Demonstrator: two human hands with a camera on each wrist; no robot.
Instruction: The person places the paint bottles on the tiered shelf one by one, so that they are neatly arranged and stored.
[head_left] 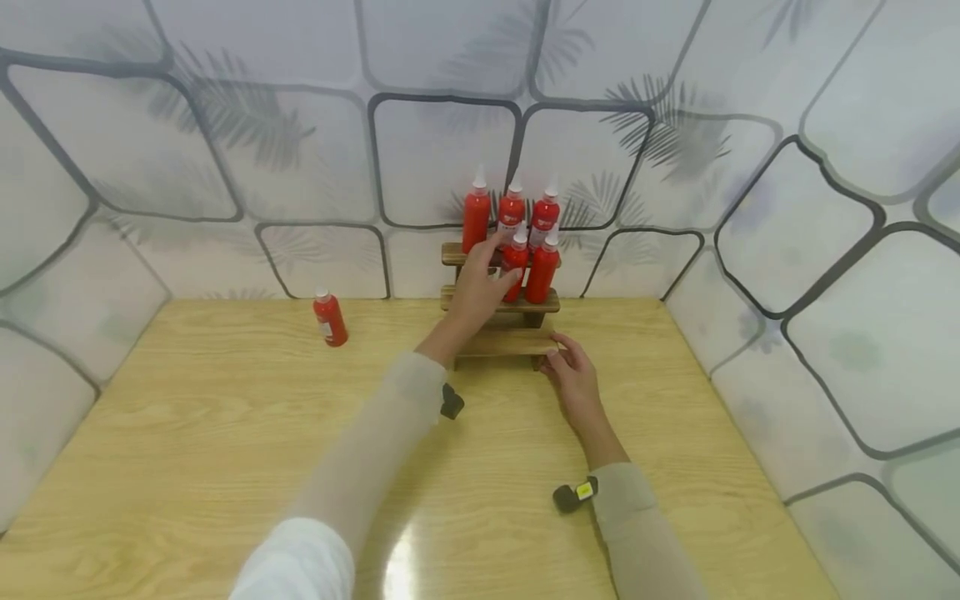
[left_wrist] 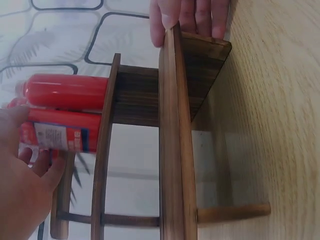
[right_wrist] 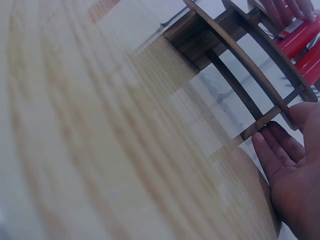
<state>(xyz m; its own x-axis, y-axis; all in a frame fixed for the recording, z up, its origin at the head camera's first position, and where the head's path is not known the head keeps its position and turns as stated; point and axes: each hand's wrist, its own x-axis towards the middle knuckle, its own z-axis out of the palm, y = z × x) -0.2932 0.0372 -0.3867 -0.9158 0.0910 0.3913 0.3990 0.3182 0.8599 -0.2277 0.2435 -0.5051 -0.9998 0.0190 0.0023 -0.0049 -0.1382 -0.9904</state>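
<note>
A three-tier wooden stand [head_left: 504, 342] stands on the table by the back wall. My left hand [head_left: 480, 279] grips a red squeeze bottle [head_left: 514, 263] with a white pointed cap, upright at the middle tier. Its label faces the camera in the left wrist view, where the bottle [left_wrist: 62, 131] looks slightly blurred. Close on its right is another red bottle [head_left: 542, 273] on the same tier. Three more occupy the top tier, the leftmost bottle [head_left: 476, 221] among them. My right hand [head_left: 576, 382] holds the right end of the lowest tier, thumb above and fingers below.
Off to the left, a single red bottle [head_left: 331, 320] with a white cap stands on the wooden table [head_left: 225, 417]. Patterned wall panels [head_left: 315, 158] enclose the table at the back and both sides.
</note>
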